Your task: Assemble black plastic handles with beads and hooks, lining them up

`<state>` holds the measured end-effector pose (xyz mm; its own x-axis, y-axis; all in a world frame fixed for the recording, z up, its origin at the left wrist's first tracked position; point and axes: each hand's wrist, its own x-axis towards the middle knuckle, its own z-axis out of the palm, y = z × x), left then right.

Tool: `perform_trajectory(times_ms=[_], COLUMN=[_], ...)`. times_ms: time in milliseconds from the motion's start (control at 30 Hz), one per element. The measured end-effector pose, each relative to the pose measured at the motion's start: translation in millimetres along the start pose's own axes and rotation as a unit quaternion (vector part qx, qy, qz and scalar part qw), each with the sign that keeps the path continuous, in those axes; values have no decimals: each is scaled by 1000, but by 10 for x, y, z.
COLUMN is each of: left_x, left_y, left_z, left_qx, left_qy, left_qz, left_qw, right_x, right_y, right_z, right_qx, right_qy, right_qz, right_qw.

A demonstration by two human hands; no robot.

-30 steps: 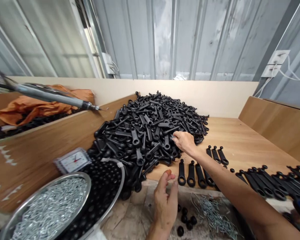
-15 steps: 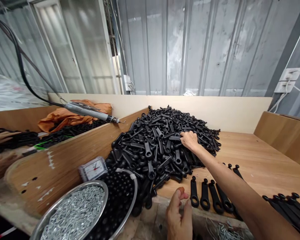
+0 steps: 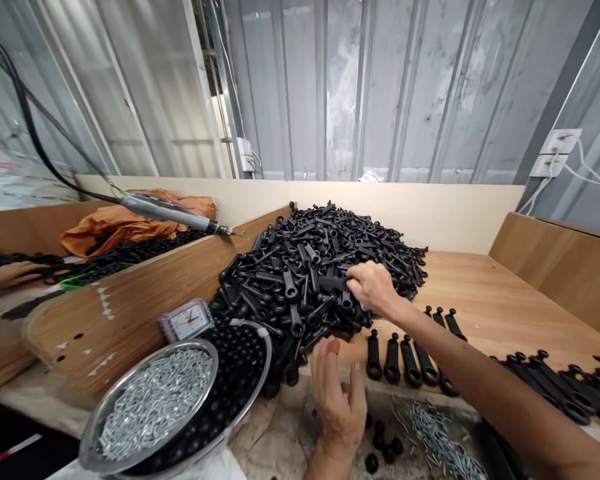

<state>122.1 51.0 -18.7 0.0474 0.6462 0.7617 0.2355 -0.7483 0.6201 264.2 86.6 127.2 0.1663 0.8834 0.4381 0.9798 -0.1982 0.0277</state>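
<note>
Right hand (image 3: 371, 288): pinching 1 black part (image 3: 332, 283), a bit blurry, that seems to poke out left | big black pile (image 3: 314, 255): behind and left of that hand | left hand (image 3: 337, 393): thumb spread from fingers | metal bowl (image 3: 91, 444): left of left hand

No legible text. Clock (image 3: 189, 320) dial markings too small to read; faint reddish print on white plastic (image 3: 5, 179) at far left too blurred.

Open tabletop (image 3: 467, 280) right of black-part pile (image 3: 307, 279), wooden divider (image 3: 155, 288) at left
</note>
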Motion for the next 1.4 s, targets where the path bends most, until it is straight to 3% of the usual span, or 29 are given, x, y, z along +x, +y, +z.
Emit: perform_trajectory(times_ms=[67, 133, 200, 267, 300, 367, 433, 500, 600, 700, 933, 1067, 1133, 1200, 1333, 1400], left_x=[22, 29, 13, -11, -18, -9, 25, 58, 69, 51, 97, 122, 118, 108, 92, 83], left_y=[4, -13, -46, -79, -91, -106, -118, -136, -168, -175, 17, 109, 107, 78, 8, 1], left_z=[13, 25, 31, 32, 34, 50, 84, 125, 172, 184, 102, 73, 68, 66, 75, 88], left_qx=[68, 112, 106, 51, 18, -43, -121, -177, -208, -234, -294, -296, -272, -246, -201, -195], left_qy=[40, 35, -8, -73, -107, -113, -93, -85, -106, -133, -197, -228, -222, -205, -153, -116], left_qz=[64, 79, 82, 66, 28, -106, -268, -369, -399, -406, -436, -419, -408, -397, -385, -392], left_qw=[995, 990, 991, 994, 994, 987, 951, 908, 887, 873, 828, 827, 843, 860, 888, 892], right_x=[-294, -547, -737, -876, -936, -1062, -1218, -1396, -1630, -1757, -1858, -1836, -1806, -1780, -1768, -1776], right_y=[-131, -228, -275, -260, -228, -131, -23, 58, 92, 54, 45, 131, 157, 165, 143, 111], right_z=[-20, -23, -30, -42, -47, -45, -26, 5, 60, 112, 220, 209, 180, 156, 171, 207], right_qx=[2, 22, 77, 174, 227, 302, 307, 272, 189, 139, 176, 299, 403, 516, 708, 765], right_qy=[-39, -102, -166, -190, -183, -150, -152, -208, -318, -362, -309, -229, -187, -173, -193, -191], right_qz=[-76, -130, -154, -155, -142, -92, -55, -70, -100, -79, -78, -50, 2, 68, 179, 203], right_qw=[996, 986, 971, 954, 946, 937, 938, 937, 924, 918, 932, 925, 896, 836, 656, 580])
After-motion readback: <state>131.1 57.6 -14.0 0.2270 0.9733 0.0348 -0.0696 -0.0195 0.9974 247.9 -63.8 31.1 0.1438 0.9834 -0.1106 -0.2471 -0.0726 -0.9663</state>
